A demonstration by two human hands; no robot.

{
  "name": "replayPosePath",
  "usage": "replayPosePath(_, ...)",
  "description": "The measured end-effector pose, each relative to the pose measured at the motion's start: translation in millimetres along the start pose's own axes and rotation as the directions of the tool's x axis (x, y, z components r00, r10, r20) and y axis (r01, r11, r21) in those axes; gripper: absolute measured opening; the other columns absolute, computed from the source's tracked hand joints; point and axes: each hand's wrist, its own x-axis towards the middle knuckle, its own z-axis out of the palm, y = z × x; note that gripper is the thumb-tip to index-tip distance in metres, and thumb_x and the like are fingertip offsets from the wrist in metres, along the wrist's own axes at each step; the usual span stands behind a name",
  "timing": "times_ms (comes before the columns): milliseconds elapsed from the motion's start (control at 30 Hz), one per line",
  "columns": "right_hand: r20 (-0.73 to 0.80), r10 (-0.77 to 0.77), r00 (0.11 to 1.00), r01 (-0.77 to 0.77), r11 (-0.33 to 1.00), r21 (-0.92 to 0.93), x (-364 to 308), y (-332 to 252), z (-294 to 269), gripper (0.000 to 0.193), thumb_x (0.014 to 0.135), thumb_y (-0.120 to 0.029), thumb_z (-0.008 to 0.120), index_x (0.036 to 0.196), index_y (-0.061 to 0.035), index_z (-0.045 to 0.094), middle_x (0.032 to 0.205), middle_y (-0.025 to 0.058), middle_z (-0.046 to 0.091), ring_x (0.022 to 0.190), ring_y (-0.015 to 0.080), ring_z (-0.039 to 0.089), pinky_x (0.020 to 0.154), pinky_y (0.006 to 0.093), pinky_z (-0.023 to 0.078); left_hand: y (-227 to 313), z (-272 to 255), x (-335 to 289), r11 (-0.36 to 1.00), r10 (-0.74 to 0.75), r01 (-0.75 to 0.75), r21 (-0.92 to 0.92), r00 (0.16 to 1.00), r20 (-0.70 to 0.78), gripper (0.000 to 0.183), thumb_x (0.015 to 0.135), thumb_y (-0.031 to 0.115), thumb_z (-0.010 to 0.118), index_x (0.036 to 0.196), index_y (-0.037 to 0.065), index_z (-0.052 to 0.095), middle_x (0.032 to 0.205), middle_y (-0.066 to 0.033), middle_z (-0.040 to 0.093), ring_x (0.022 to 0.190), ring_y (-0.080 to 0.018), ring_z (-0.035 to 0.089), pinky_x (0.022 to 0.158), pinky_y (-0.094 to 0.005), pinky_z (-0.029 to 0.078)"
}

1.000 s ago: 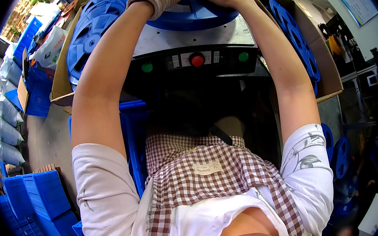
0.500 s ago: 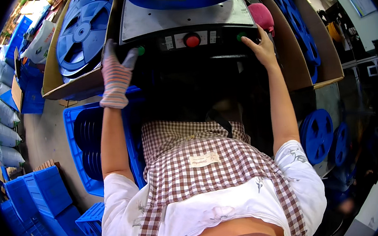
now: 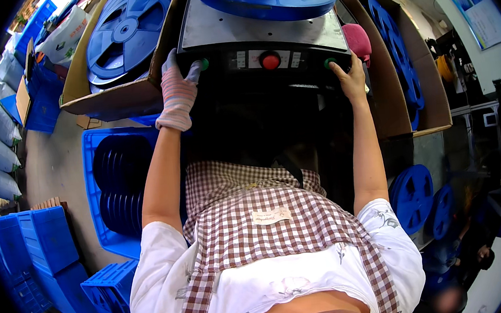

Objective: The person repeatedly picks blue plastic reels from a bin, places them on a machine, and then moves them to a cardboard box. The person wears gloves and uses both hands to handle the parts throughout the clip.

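Note:
My left hand (image 3: 180,97), in a striped knit glove, rests at the left end of the black front panel (image 3: 248,64) of a machine with a flat metal top (image 3: 239,31). Its fingers point forward and its thumb stands apart, by a green button (image 3: 205,64). At the panel's right end, my bare right hand (image 3: 352,77) has its thumb on a second green button (image 3: 330,63), fingers stretched along the machine's side. A round red button (image 3: 270,60) sits between them. On top of the machine lies a blue plastic reel (image 3: 276,8), cut off by the picture's upper edge.
Cardboard boxes of blue reels flank the machine, left (image 3: 118,108) and right (image 3: 398,108). A pink bundle (image 3: 357,43) sits by the right box. Below left stands a blue crate (image 3: 94,194) of dark discs. Blue bins (image 3: 49,234) are stacked farther left. Another person (image 3: 482,255) shows at lower right.
The view has shifted, so the machine and reels sit further right and lower in the picture. Both hands stay at the panel's ends, thumbs by the green buttons.

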Motion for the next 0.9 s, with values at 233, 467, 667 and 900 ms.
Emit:
replayPosePath(233,0.046,0.108,0.993,-0.11,0.994,0.027,-10.4,0.7,-4.8,0.061,0.085,-0.032,0.076,0.133,-0.0024,0.053,0.114,0.0197,0.06,0.106,0.0323,0.059,0.091,0.0378,0.046,12.6,-38.5,-90.5,0.949,0.049,-0.065,-0.309,0.997,-0.059,0.037,0.089,0.002,0.064,0.125,0.0,0.057,0.119,-0.0178,0.062,0.111,-0.031,0.06,0.097,-0.0357,0.048)
replayPosePath(467,-0.236,-0.11,0.966,0.102,0.994,-0.045,-11.7,-60.1,-18.6,0.047,0.088,-0.018,0.071,0.13,-0.0038,0.057,0.12,0.0162,0.059,0.112,0.0295,0.058,0.096,0.0359,0.047,-9.5,-65.0,-180.4,0.882,-0.233,0.291,-0.372,0.953,0.193,0.028,0.094,0.005,0.059,0.121,0.0,0.061,0.117,-0.0154,0.064,0.105,-0.0234,0.063,0.092,-0.032,0.051)
replayPosePath(667,-0.086,-0.477,0.875,0.467,0.877,-0.116,21.9,-148.1,-16.5,0.041,0.085,-0.017,0.073,0.123,-0.0055,0.062,0.118,0.0125,0.063,0.114,0.0293,0.057,0.097,0.0386,0.045,-15.5,-65.9,-205.0,0.824,-0.275,0.364,-0.434,0.927,0.257,0.026,0.097,0.007,0.057,0.122,0.001,0.061,0.115,-0.0142,0.065,0.106,-0.0228,0.064,0.092,-0.031,0.052)
replayPosePath(900,0.131,-0.636,0.76,0.641,0.704,-0.306,73.2,-196.4,26.8,0.046,0.082,-0.025,0.074,0.126,-0.0134,0.062,0.12,0.0079,0.062,0.114,0.0292,0.055,0.096,0.0391,0.046,-15.2,-76.8,-211.3,0.841,-0.224,0.309,-0.444,0.946,0.234,0.025,0.096,0.005,0.057,0.12,0.001,0.062,0.114,-0.0146,0.066,0.106,-0.0228,0.064,0.092,-0.0321,0.052)
